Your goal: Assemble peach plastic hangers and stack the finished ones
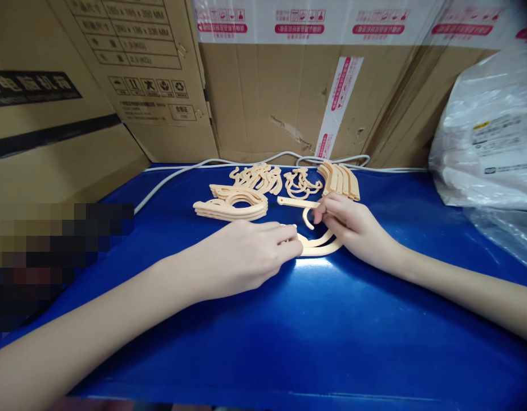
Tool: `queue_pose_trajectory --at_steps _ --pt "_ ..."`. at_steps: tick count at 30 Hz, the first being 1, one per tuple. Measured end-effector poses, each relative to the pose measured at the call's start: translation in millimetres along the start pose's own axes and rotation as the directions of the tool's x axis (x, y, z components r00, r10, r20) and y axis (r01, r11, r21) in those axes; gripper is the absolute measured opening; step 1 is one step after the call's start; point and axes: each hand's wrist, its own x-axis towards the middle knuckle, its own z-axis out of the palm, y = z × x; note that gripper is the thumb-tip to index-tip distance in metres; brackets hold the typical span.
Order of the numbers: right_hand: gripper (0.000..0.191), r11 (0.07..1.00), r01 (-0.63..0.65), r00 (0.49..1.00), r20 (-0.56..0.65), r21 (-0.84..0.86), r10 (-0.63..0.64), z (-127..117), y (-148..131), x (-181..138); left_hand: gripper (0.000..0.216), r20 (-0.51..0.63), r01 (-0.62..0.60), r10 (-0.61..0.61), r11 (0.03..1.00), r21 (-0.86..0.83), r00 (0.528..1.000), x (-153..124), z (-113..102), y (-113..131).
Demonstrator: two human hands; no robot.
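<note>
My left hand [257,254] has its fingers closed on the left end of a cream plastic folding hanger part [321,249], a curved piece with a slot, low over the blue table. In my right hand [353,228] the fingers are pinched on a straight cream hanger arm [296,202] with a hole at its tip, pointing left. A small cream hook [307,219] hangs below that arm by my right fingertips; whether it is gripped too is hidden. My right fingers cover the right end of the curved part.
Behind my hands lie a stack of folded hangers [231,210], a pile of hanger arms [259,178], loose hooks [303,182] and stacked curved arms [339,180]. A white cable [169,171] runs along the table's back. Cardboard boxes [263,103] and a plastic bag [486,131] border the blue table [263,348].
</note>
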Motion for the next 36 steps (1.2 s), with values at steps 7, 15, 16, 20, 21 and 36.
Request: queue_pose_trajectory --at_steps 7,15,16,20,21,36 --pt "0.026 0.998 0.057 0.998 0.023 0.014 -0.057 2 1 2 0.02 -0.016 -0.001 0.002 0.999 0.044 1.0 0 0 -1" --pt "0.034 0.996 0.084 0.992 0.095 0.022 -0.085 -1 -5 2 0.019 -0.056 -0.012 0.016 0.997 0.076 0.998 0 0 -1" --pt "0.035 0.995 0.097 0.99 0.101 0.015 -0.098 -1 -6 2 0.018 -0.066 -0.012 0.017 0.997 0.082 0.998 0 0 -1" --pt "0.036 0.992 0.125 0.985 0.117 0.011 -0.125 -2 -7 2 0.016 -0.081 -0.013 0.02 0.996 0.087 0.997 0 1 -1" --pt "0.035 0.991 0.131 0.984 0.122 0.012 -0.131 -2 -7 2 0.016 -0.078 -0.014 0.02 0.997 0.081 0.997 0 1 -1" --pt "0.029 0.975 0.193 0.937 0.275 0.109 -0.216 -6 -13 -1 0.029 -0.096 -0.06 0.061 0.998 0.011 0.994 2 0 5"
